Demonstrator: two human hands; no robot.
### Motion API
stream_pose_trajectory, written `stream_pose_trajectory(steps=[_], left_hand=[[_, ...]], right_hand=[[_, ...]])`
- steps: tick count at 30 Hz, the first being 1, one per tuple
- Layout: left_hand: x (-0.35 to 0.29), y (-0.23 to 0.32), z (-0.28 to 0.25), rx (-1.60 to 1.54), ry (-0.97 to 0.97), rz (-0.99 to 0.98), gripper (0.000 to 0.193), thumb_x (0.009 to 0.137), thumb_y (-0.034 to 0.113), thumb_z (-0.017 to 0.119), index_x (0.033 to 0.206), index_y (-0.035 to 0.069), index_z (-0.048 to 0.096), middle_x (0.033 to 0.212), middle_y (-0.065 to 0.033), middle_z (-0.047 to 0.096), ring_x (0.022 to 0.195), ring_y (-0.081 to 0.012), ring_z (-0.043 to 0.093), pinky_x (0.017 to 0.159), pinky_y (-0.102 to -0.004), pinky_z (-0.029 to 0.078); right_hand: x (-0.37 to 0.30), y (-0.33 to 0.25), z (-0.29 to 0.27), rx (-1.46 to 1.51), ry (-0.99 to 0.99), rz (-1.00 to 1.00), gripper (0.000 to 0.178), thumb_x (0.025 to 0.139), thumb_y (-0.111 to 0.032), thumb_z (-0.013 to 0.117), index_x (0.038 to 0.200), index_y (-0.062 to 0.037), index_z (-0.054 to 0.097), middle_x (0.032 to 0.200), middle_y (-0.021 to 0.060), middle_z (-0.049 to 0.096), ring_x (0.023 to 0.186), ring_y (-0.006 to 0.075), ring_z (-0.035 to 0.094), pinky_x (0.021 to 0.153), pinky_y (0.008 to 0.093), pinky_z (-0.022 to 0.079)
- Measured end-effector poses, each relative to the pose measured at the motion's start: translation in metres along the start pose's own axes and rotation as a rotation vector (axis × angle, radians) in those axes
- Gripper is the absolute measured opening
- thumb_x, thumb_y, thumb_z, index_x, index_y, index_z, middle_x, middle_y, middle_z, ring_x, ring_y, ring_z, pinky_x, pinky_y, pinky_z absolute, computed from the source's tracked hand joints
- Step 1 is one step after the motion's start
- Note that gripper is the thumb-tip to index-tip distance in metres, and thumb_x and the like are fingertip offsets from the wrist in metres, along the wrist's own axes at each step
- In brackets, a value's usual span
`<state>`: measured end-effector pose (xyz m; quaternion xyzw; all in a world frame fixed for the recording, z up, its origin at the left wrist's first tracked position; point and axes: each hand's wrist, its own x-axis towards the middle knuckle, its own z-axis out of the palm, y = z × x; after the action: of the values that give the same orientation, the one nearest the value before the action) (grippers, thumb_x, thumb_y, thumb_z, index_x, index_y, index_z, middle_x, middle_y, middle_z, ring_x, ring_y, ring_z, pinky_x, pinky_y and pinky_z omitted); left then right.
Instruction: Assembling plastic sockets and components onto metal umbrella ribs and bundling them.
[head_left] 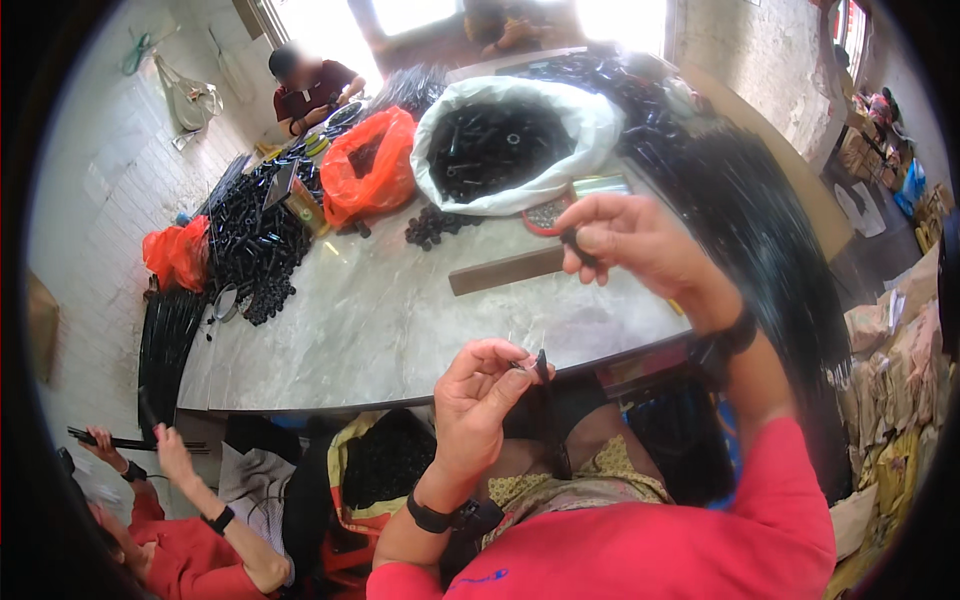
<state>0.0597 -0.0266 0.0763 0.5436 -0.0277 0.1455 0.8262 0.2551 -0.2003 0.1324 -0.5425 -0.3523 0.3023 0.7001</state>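
Over the near table edge, my left hand (472,408) is closed in a pinch on a thin black rod (543,365), whose lower part hangs toward my lap and is blurred. My right hand (640,245) is raised above the table, thumb and fingers closed on a small black piece (580,248); its exact kind is mostly hidden by the fingers. Below and left of the right hand lies a flat brown bar (500,273). Just behind that hand is a red-rimmed dish (541,218) of small metallic bits.
On the marble-like table (390,310) stand a white bag (600,130) of black tubular parts and an orange-red bag (335,195). Black parts (265,225) are heaped left; long black rods (755,210) lie right. One co-worker (200,550) holds rods at lower left; another (310,95) sits across.
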Motion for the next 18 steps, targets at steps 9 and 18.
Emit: stream_pose_trajectory(steps=[9, 18], left_hand=[[-0.008, 0.005, 0.001, -0.015, 0.008, 0.009, 0.031, 0.091, 0.005, 0.067, 0.117, 0.001, 0.051, 0.092, -0.0066, 0.061, 0.087, -0.0195, 0.063, 0.088, -0.0412, 0.053], [-0.007, 0.007, -0.003, -0.050, -0.032, 0.031, 0.030, 0.093, -0.001, 0.062, 0.120, -0.001, 0.049, 0.103, -0.0093, 0.062, 0.098, -0.0215, 0.065, 0.091, -0.0330, 0.052]], right_hand=[[-0.028, 0.004, 0.033, -0.068, -0.158, 0.079, 0.029, 0.091, -0.012, 0.070, 0.117, -0.0036, 0.060, 0.091, 0.0061, 0.072, 0.078, 0.0098, 0.068, 0.061, 0.0208, 0.049], [-0.008, 0.010, 0.027, -0.110, -0.119, 0.035, 0.028, 0.093, -0.014, 0.065, 0.119, -0.0042, 0.060, 0.089, 0.0032, 0.070, 0.075, 0.0083, 0.066, 0.062, 0.0209, 0.048]])
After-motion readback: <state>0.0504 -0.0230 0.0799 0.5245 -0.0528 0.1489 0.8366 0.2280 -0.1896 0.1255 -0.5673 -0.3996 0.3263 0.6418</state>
